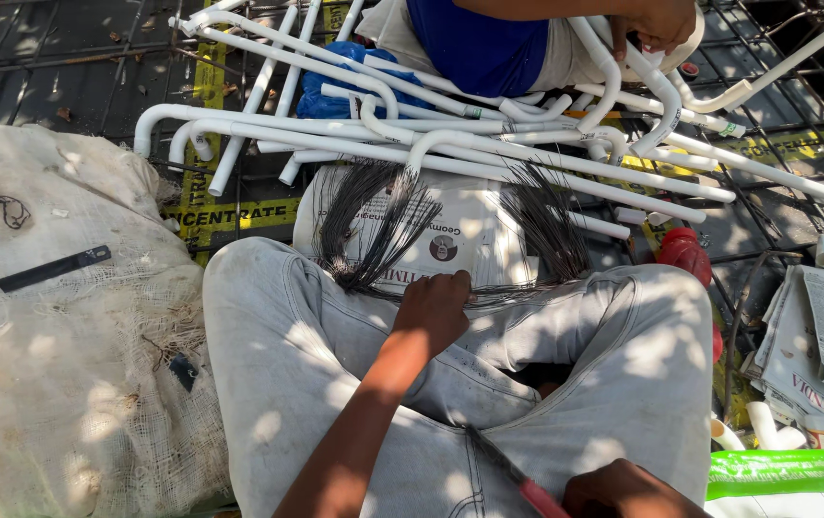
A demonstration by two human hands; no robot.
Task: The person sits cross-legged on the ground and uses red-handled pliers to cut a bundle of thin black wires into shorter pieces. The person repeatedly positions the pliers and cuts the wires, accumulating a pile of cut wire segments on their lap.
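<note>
Fingers of the left hand (434, 309) were curled down onto the bundle of thin dark wires (374, 230), pinching it at its near end, at the edge of the person's lap. From that pinch the strands fanned away from the body, long axis running up the head view over a white printed sack (450, 240) toward the heap of bent white pipes (450, 144). The right hand (623, 491) sat low at the frame's bottom edge — closed round the red handle of a dark-bladed tool (513, 475), blade angled up-left toward the left forearm. So the left hand was the one at the wires; the right was well apart from them. Another person's hand (657, 24) gripped a pipe at the top.
</note>
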